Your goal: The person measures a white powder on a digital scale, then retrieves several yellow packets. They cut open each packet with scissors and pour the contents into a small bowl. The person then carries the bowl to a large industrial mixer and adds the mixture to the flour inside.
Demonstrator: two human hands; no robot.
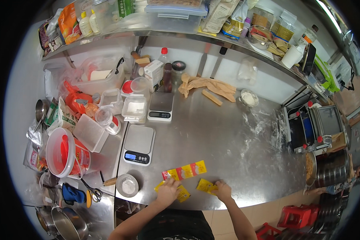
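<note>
A strip of joined yellow-and-red sachets (184,171) lies on the steel worktable near its front edge. My left hand (168,192) is over the strip's lower left end and over more yellow sachets (183,194), which stick out on both sides of it. Whether its fingers grip them or only rest on them is hard to see. To the right, my right hand (223,190) pinches the right end of a separate yellow sachet (206,186). Left of my hands stands a small bowl of white powder (128,186), below a lit digital kitchen scale (139,145).
A second scale (161,106) stands behind. Tubs, a plastic bucket (60,153) and scissors (93,192) crowd the left. A cloth (208,85), a short wooden stick (212,97) and a flour bowl (249,98) lie at the back. A roller machine (318,126) bounds the right; a loaded shelf (174,33) overhangs.
</note>
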